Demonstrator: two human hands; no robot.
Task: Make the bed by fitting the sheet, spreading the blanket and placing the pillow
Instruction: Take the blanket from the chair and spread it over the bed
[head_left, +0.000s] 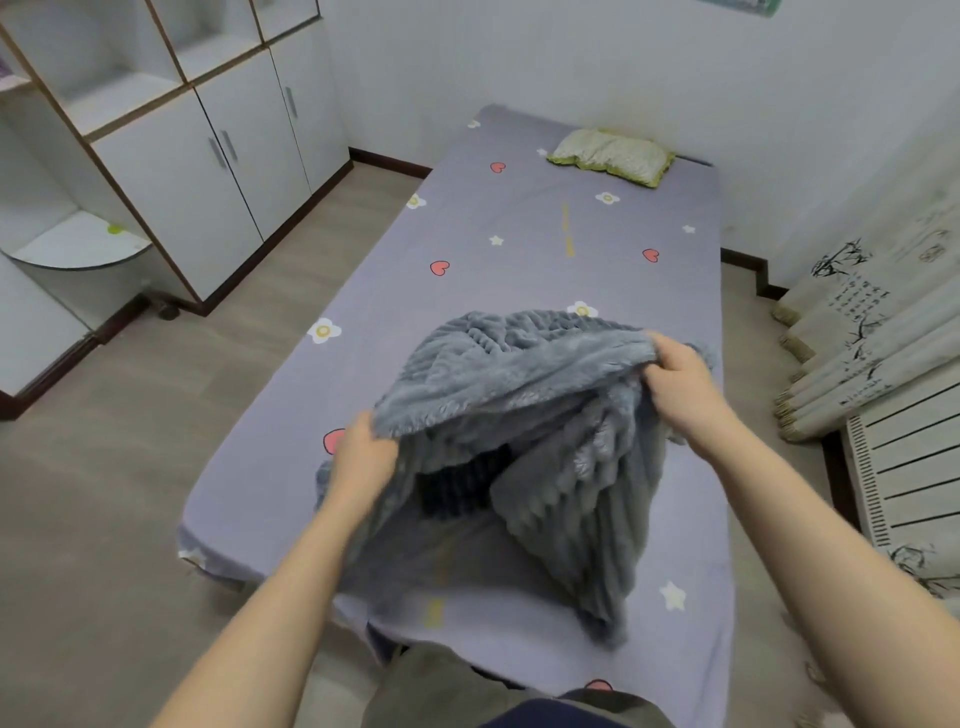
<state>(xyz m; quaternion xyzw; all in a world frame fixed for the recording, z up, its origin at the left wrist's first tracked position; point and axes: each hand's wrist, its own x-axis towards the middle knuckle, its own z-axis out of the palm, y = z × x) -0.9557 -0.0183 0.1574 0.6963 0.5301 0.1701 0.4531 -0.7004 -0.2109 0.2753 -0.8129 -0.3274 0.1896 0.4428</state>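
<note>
Grey blanket (524, 415) is hanging bunched over the bed's foot, both hands, left hand (363, 457) and right hand (675, 374), clamping its edge, while sheet (519, 234) is apparently lying fitted, pillow (610, 155) placed, spreading outstanding.

1. There is a single view, from a wide-angle camera worn on the person's head; no second view shares the scene.
2. It looks forward and steeply down from the foot end of the long bed covered in a lilac patterned sheet (519, 223), along the bed's length toward its far end.
3. It sits close above the near end of the bed, whose near edge runs out of the bottom of the picture.
4. The wide lens bends straight lines near the picture's edges.
</note>
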